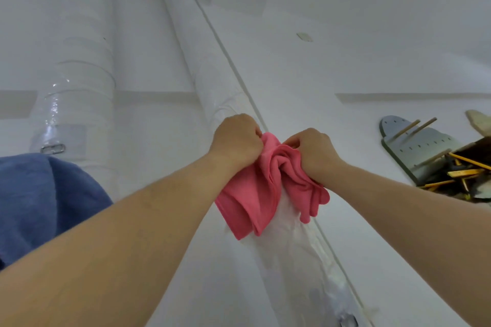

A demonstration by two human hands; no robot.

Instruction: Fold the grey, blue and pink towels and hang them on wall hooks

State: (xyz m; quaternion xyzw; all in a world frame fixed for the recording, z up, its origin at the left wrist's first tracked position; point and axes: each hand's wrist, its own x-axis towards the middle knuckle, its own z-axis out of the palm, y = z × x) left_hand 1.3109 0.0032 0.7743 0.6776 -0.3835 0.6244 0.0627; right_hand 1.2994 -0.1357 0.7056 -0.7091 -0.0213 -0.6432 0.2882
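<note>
The folded pink towel (263, 188) hangs bunched against the white wall, held up at its top edge by both hands. My left hand (236, 138) grips the top left of the bunch, fingers curled into the cloth. My right hand (312, 150) grips the top right in the same way. Any hook under the cloth is hidden by the towel and my hands. The blue towel (42, 204) hangs at the far left edge, only partly in frame. No grey towel shows.
A plastic-wrapped white pipe (79, 82) runs up the wall on the left, and a second wrapped pipe (191, 42) slants behind the towel. At the right a grey pegboard (422, 146) with wooden pegs hangs beside a holder of yellow pencils (462, 170).
</note>
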